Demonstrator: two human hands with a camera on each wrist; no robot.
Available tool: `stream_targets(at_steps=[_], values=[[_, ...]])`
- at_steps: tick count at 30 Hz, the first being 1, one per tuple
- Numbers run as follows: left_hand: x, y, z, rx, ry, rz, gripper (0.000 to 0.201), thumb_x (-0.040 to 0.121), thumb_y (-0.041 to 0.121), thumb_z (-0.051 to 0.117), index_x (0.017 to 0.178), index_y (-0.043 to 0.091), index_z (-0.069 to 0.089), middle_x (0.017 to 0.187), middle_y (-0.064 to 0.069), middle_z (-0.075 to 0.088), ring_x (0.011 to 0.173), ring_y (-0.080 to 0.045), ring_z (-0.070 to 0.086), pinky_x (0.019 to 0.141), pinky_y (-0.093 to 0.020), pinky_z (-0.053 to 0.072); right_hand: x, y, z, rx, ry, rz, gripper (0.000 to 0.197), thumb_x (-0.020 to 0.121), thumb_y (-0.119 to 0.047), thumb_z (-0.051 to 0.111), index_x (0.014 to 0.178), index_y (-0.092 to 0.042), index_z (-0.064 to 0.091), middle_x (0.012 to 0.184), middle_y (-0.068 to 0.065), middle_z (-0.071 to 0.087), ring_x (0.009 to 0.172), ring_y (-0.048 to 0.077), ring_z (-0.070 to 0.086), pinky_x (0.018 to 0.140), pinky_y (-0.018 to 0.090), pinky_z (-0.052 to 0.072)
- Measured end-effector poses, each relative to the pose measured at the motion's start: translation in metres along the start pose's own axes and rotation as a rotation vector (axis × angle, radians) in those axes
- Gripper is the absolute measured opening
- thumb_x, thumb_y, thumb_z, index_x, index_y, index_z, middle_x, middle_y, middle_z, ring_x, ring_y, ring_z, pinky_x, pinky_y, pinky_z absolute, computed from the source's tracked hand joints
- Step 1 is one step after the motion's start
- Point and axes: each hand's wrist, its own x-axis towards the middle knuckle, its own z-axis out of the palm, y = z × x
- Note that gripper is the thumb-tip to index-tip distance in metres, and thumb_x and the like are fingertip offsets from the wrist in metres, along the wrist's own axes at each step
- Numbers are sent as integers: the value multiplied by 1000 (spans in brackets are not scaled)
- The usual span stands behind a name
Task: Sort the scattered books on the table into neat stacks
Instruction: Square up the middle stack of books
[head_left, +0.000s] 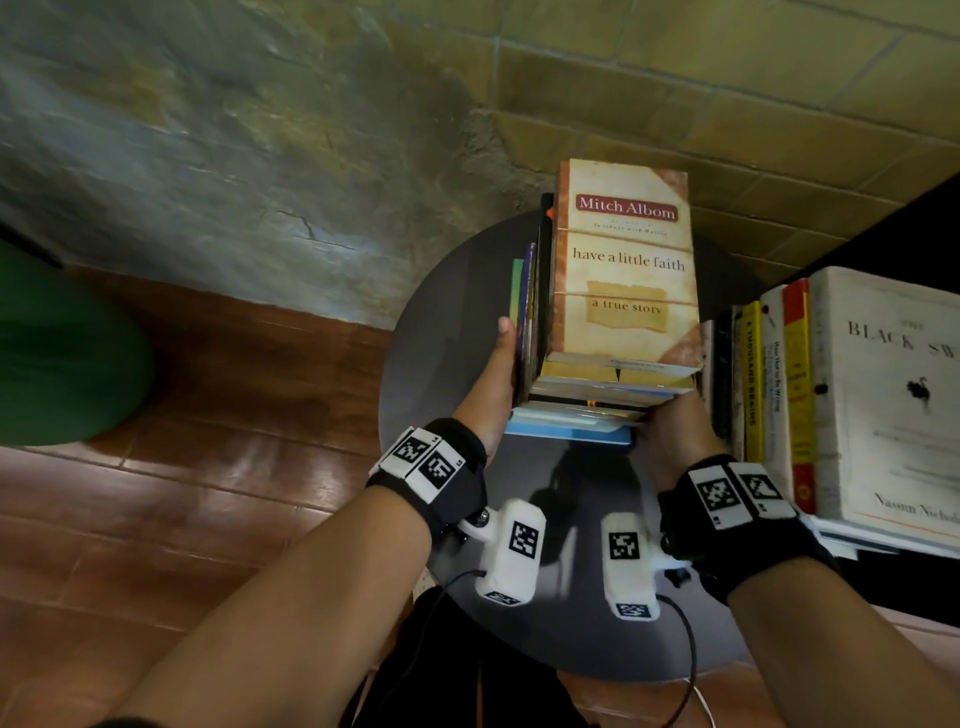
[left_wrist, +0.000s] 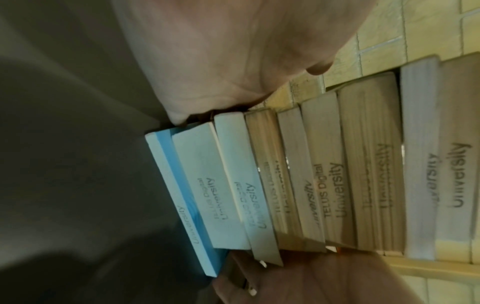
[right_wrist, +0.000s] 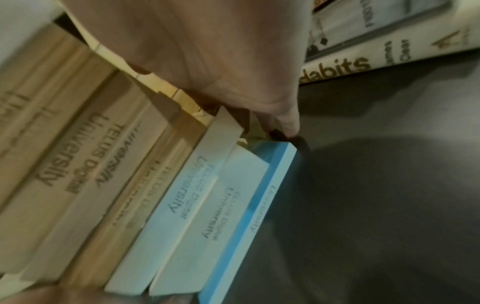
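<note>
A tall stack of books (head_left: 623, 260) stands on the round dark table (head_left: 441, 322), topped by "have a little faith". A thin blue book (head_left: 566, 434) lies at its bottom and juts toward me. My left hand (head_left: 491, 384) lies flat against the stack's left side, thumb straight along the spines. My right hand (head_left: 675, 431) presses the right side, its fingers hidden behind the books. The left wrist view shows the page edges (left_wrist: 322, 174) unevenly stepped, with my left palm (left_wrist: 221, 61) on one side and my right hand (left_wrist: 298, 283) on the other. In the right wrist view my right palm (right_wrist: 207, 51) lies along the stack, above the blue book (right_wrist: 254, 216).
A second stack, topped by a white "Black Swan" book (head_left: 883, 395), stands close to the right of my right hand; a "Habits" spine (right_wrist: 363, 61) shows low in it. A green rounded object (head_left: 62, 353) sits on the wooden floor at left. A tiled wall rises behind the table.
</note>
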Motion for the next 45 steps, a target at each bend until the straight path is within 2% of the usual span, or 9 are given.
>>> stream_targets(at_steps=[9,14,20,22,26,31,35,39,45], values=[[-6,1,4,99,-31,29,62,95,65,6,114,46,62,133,4,61,130,-14,52,120,-46,24,0,23,-14,-208,54,81,40,93,-55,40,125,-38,57,122,-2,66,116,22,59,106,46,39],[-12,-4,7,91,-47,6,60,98,58,5,114,42,60,118,10,68,120,-9,60,117,-40,31,-9,21,-19,-226,120,145,38,100,-46,28,86,-38,62,79,-10,58,71,9,48,64,25,35],[-17,-5,4,81,201,-36,35,105,37,27,110,25,60,102,4,67,91,-2,62,80,-15,50,-28,13,-21,-141,88,155,82,60,-92,39,122,-43,60,142,-1,51,132,20,44,115,43,26],[-22,-11,-1,173,380,-51,18,103,10,37,108,16,53,91,0,59,79,-6,56,64,-14,49,-40,17,-32,-189,114,178,75,81,-76,39,141,-30,45,148,-1,42,136,20,38,115,39,24],[-26,-33,5,346,457,-288,24,97,1,42,81,18,45,78,-3,50,66,-14,49,64,-27,44,-66,31,-72,-330,34,209,23,98,-31,46,117,-22,56,122,6,61,106,17,55,90,29,42],[-34,-54,60,482,253,-443,23,99,14,47,76,16,48,69,0,49,61,-13,49,62,-26,43,-84,35,-135,-445,231,241,23,92,-17,55,71,-12,65,70,7,61,60,17,50,57,25,36],[-31,-77,102,524,159,-419,8,99,14,47,98,12,56,85,0,54,72,-12,55,68,-24,45,-90,31,-182,-533,475,200,31,82,-34,64,97,-6,65,99,16,61,87,28,58,84,37,45],[-21,-94,134,493,68,-340,44,99,5,47,142,4,38,133,-16,54,106,-21,54,69,-19,43,-92,25,-202,-619,577,144,61,85,-30,61,138,-4,42,137,18,45,124,34,46,103,40,35],[-4,-109,159,520,-8,-169,63,93,-12,44,151,5,26,151,-9,40,138,-23,41,113,-31,33,-84,28,-207,-397,533,95,63,77,-25,63,134,-8,42,125,14,56,118,32,53,105,47,39]])
